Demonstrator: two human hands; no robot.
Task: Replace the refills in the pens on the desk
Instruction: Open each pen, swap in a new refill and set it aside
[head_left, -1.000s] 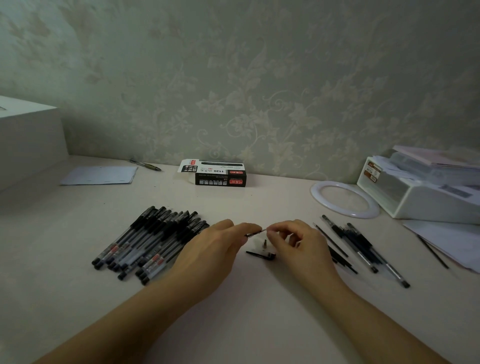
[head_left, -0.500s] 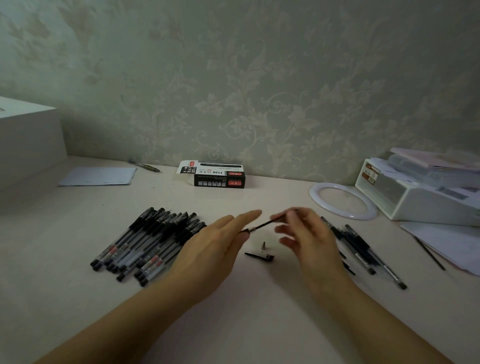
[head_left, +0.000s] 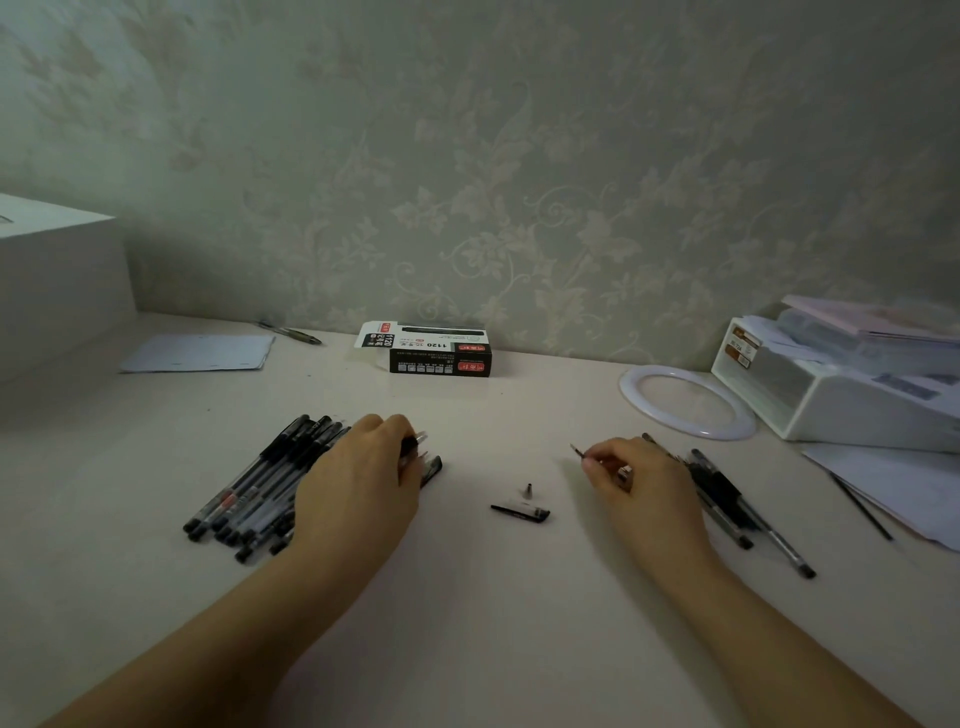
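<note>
Pens (head_left: 260, 483) lie in a row on the desk (head_left: 493, 597), left of centre, and our left hand (head_left: 358, 483) rests over the near-right end of that row. Its fingers are curled down round a pen barrel (head_left: 415, 441) at the row's edge; we see the barrel's clear end just past the knuckles, though the grip itself is hidden beneath the hand. Our right hand (head_left: 639, 483) lies well apart to the right, its thumb and forefinger pinching a thin refill (head_left: 577, 451) whose tip points up and left. Behind and beside this hand lies a second, smaller group of pens and refills (head_left: 727, 499), angled toward the near right.

Between the hands, two loose parts rest on the desk: a black cap (head_left: 522, 513) lying flat and, just behind it, a small metal tip (head_left: 528, 490) standing upright.

Farther out, a black pen box (head_left: 439, 356) sits against the wall. A sheet of paper (head_left: 200, 353) and a lone pen (head_left: 291, 332) lie at far left, beside a white box (head_left: 57, 280). At far right are a white ring (head_left: 685, 402), a white organiser (head_left: 841, 395) and loose papers (head_left: 893, 483).
</note>
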